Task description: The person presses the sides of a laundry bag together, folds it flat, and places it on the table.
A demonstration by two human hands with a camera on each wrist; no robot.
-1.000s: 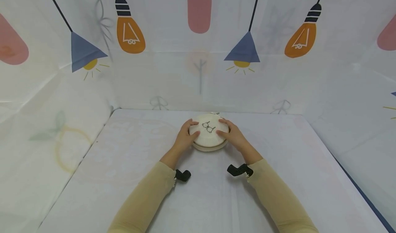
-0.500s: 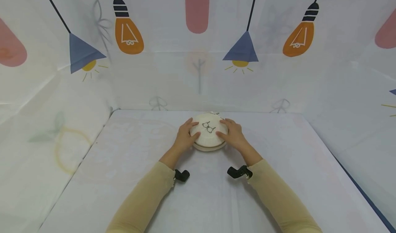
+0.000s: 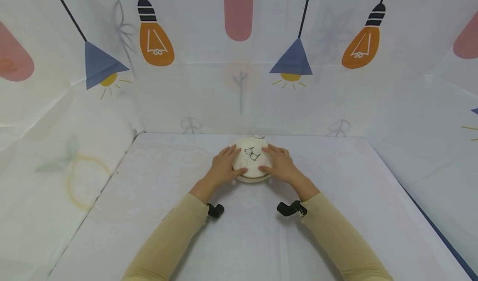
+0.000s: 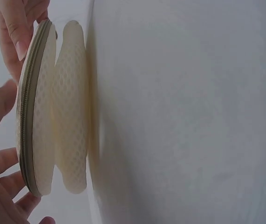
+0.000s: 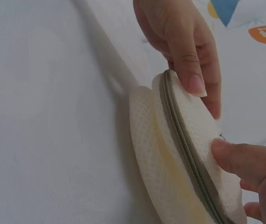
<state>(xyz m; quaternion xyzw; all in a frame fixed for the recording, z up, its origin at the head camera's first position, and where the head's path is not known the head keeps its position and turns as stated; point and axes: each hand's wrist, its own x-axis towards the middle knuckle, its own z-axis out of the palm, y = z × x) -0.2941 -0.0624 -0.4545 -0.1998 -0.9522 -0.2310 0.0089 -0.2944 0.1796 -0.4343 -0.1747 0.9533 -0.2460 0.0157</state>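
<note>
A round, cream mesh laundry bag [image 3: 251, 165] lies near the far edge of the white table, its lid bearing a small dark line drawing. An olive zipper [image 4: 26, 112] runs round its rim in the left wrist view, with a padded mesh lower half beneath. My left hand [image 3: 223, 165] holds the bag's left side, thumb toward the near edge of the lid. Opposite it, my right hand [image 3: 282, 164] grips the right side. In the right wrist view the right thumb [image 5: 237, 158] presses on the lid; some fingers are hidden behind the bag.
White sheeting [image 3: 209, 94] printed with lamps and light bulbs hangs behind and beside the table [image 3: 157, 160]. Both wrists carry a black camera mount [image 3: 291, 208] below the hands.
My left hand has shifted slightly, its thumb sliding toward the near rim and its fingers straightening. The right thumb has also come a little lower. The bag stays in about the same place.
</note>
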